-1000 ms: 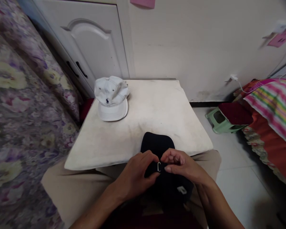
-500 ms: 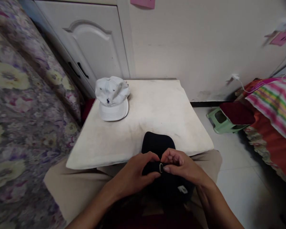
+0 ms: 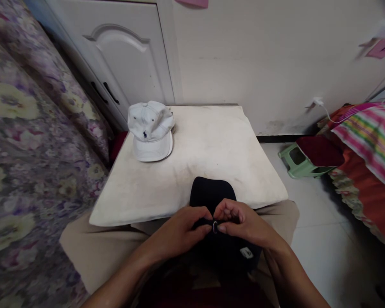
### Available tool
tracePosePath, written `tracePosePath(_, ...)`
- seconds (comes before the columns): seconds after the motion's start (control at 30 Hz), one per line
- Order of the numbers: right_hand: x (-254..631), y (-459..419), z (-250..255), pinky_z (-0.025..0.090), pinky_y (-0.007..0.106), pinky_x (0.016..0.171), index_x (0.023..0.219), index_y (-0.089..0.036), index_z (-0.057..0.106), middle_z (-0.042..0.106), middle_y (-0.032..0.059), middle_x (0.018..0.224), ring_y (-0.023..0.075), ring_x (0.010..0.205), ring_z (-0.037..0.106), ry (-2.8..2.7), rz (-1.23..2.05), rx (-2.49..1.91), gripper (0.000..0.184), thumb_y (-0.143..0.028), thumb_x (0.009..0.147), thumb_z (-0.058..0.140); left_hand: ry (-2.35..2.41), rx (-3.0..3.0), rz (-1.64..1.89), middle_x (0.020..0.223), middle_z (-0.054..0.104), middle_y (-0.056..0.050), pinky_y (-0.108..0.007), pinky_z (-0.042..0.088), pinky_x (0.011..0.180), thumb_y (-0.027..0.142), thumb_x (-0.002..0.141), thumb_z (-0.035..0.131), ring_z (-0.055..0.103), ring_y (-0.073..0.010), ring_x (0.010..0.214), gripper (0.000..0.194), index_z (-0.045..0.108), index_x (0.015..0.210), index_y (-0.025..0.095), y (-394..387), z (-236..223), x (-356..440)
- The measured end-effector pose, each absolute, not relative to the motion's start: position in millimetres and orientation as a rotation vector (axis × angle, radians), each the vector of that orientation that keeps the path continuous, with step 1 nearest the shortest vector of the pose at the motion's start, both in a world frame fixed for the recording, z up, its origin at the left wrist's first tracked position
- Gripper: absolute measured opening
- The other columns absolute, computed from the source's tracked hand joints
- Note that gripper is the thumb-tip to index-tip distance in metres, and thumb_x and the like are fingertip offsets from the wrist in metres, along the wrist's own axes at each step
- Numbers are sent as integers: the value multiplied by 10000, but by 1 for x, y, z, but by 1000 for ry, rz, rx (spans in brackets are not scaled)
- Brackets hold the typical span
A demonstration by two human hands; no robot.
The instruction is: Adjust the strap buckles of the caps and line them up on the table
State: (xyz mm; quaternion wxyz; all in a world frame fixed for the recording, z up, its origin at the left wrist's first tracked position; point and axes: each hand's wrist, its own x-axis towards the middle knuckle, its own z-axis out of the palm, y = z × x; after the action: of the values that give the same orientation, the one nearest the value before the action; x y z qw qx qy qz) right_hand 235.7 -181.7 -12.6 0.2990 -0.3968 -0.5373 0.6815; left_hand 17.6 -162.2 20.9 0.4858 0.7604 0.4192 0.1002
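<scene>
A black cap [image 3: 211,191] lies partly on my lap, its brim reaching over the table's front edge. My left hand [image 3: 183,229] pinches the dark strap at the cap's back with thumb and forefinger. On the other side of the small metal buckle [image 3: 215,227], my right hand [image 3: 245,222] pinches too, its thumb touching the buckle's edge. How much strap runs through the buckle is too dark to tell. A small white label [image 3: 246,253] shows on the cap's right side. Farther back on the left stands a white cap [image 3: 151,130] with a dark logo, brim toward me.
The low table has a cream cover [image 3: 208,145] and stands against the wall. A floral curtain [image 3: 35,171] hangs at left, beside a white cabinet door [image 3: 125,55]. At right are a green stool [image 3: 297,160] and a bed with a striped cloth [image 3: 372,132].
My left thumb has closed in toward its forefinger on the strap, and the buckle has shifted slightly left and turned. The white cap stays in place.
</scene>
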Motion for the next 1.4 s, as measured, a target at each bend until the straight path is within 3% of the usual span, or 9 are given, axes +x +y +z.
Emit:
tracePosePath(0.33, 230, -182, -8, 388, 254, 687, 908, -207, 580, 577, -24, 851, 125, 748, 498, -1465, 1753, -1058, 153, -120, 801, 649, 1000, 1845, 177, 736, 594, 28, -253, 359, 618, 216, 869, 517, 514, -143, 691, 115, 621, 823, 191, -162, 19, 20)
tracePosePath(0.5, 243, -181, -10, 421, 265, 714, 1015, -215, 625, 607, 1, 905, 146, 813, 552, -1463, 1788, -1070, 196, -266, 839, 695, 972, 1743, 215, 710, 570, 31, -242, 354, 606, 225, 879, 508, 491, -132, 667, 142, 624, 808, 185, -159, 18, 18)
tracePosePath(0.67, 254, -184, -18, 395, 241, 598, 934, -194, 656, 594, -17, 767, 116, 667, 518, -1515, 1895, -1053, 227, -390, 839, 720, 961, 1707, 209, 703, 564, 32, -245, 355, 605, 234, 881, 522, 492, -132, 666, 148, 647, 822, 181, -158, 18, 16)
tracePosePath(1.07, 250, -185, -21, 336, 231, 530, 823, -185, 607, 552, -38, 671, 94, 580, 486, -1523, 1854, -1108, 145, -302, 856, 686, 872, 1678, 223, 717, 540, 37, -244, 353, 618, 282, 928, 513, 477, -132, 677, 168, 628, 855, 184, -155, 14, 10)
tracePosePath(1.23, 246, -184, -19, 341, 219, 530, 810, -180, 596, 539, -45, 666, 91, 580, 474, -1556, 1798, -1145, 139, -283, 850, 679, 871, 1716, 282, 840, 612, 24, -258, 383, 691, 338, 967, 499, 524, -144, 762, 210, 659, 993, 204, -157, 16, 12)
tracePosePath(1.4, 243, -184, -15, 348, 214, 534, 798, -172, 600, 558, -45, 663, 91, 589, 484, -1632, 1739, -1172, 132, -263, 848, 682, 918, 1681, 296, 708, 533, 45, -239, 327, 604, 337, 928, 557, 453, -122, 659, 202, 643, 856, 169, -158, 8, 20)
